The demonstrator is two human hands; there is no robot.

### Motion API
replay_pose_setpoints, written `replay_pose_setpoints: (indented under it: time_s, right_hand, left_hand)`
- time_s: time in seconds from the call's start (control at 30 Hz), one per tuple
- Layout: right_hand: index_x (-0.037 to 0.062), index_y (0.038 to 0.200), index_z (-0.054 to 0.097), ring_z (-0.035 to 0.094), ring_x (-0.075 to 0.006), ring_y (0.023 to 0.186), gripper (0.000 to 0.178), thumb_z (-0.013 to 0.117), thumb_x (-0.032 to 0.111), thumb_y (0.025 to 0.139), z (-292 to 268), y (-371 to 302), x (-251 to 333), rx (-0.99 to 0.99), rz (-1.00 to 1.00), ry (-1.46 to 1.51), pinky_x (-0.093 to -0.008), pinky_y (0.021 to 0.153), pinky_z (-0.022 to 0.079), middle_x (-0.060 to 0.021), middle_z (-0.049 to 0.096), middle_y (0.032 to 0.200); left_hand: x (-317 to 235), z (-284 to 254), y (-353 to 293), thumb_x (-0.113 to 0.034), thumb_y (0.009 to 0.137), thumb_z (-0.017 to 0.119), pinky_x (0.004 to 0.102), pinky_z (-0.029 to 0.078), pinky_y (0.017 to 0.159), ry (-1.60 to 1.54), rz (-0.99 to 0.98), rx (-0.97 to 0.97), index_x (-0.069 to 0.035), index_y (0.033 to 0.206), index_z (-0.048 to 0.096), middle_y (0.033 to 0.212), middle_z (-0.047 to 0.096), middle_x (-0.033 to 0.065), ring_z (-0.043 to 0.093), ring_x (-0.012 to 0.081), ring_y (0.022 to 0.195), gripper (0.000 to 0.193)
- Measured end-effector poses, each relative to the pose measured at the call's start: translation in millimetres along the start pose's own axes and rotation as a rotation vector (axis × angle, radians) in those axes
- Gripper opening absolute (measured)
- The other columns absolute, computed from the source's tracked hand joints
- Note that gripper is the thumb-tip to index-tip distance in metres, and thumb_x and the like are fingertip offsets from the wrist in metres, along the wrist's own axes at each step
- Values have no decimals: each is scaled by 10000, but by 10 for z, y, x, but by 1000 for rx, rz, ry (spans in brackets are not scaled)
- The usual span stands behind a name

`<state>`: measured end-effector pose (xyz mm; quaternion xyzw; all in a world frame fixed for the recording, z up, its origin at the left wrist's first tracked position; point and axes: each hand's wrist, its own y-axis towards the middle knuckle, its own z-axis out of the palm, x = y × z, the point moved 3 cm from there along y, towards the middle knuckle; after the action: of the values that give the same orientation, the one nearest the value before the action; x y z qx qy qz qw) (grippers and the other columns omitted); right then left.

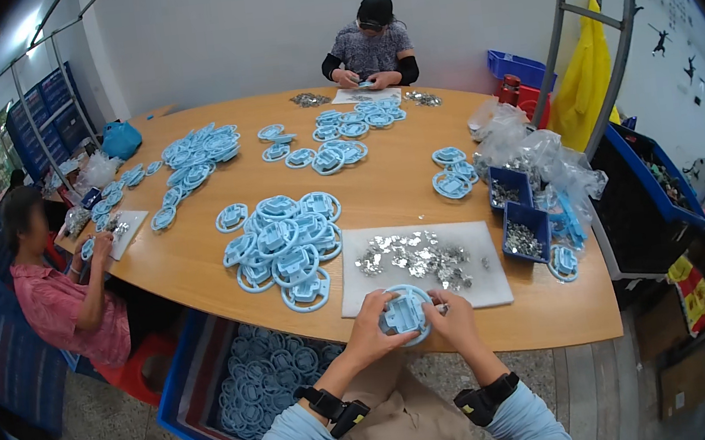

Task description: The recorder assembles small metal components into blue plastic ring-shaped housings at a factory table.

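My left hand is closed around the left side of a light blue round plastic part, a ring with a boxy raised middle. It is held above the table's near edge. At the part's right side, my right hand is pinched, with a small silvery metal piece showing at its fingertips. Just beyond both hands lies a white board with many loose shiny metal pieces scattered on it. To its left is a heap of the same blue parts.
Two dark blue bins of small metal pieces stand right of the board. A large blue crate of blue parts sits below the table. Co-workers handle similar parts at the far side and left. Plastic bags lie at right.
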<state>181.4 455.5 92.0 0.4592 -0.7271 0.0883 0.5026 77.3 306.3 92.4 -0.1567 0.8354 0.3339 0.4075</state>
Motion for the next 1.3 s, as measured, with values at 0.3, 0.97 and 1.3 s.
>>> replay_pose_setpoints:
  time_s: [0.3,0.97,1.3]
  right_hand:
    - [-27,975,606,493,-14,679,165,568,95,871,37,-171,-27,211,212,516,-180,588,398,32,580,756]
    - [23,792,631,598,-332,750,81,566,63,765,-1017,739,-676,-59,-129,-568,-406,664,473,-161,594,754]
    - [17,740,626,621,-352,772,121,510,49,751,-891,1046,-840,335,-108,-903,-426,692,502,-175,624,806]
  left_hand:
    - [73,61,-95,-276,843,665,231,477,740,-837,-729,126,-2,1101,590,955,641,42,599,104,844,384]
    - [260,-69,416,-203,763,746,218,493,538,-577,-775,179,45,905,663,782,666,67,617,105,634,298]
    - [489,126,347,-204,776,716,245,479,660,-377,-512,-201,42,1053,590,866,642,79,598,126,777,391]
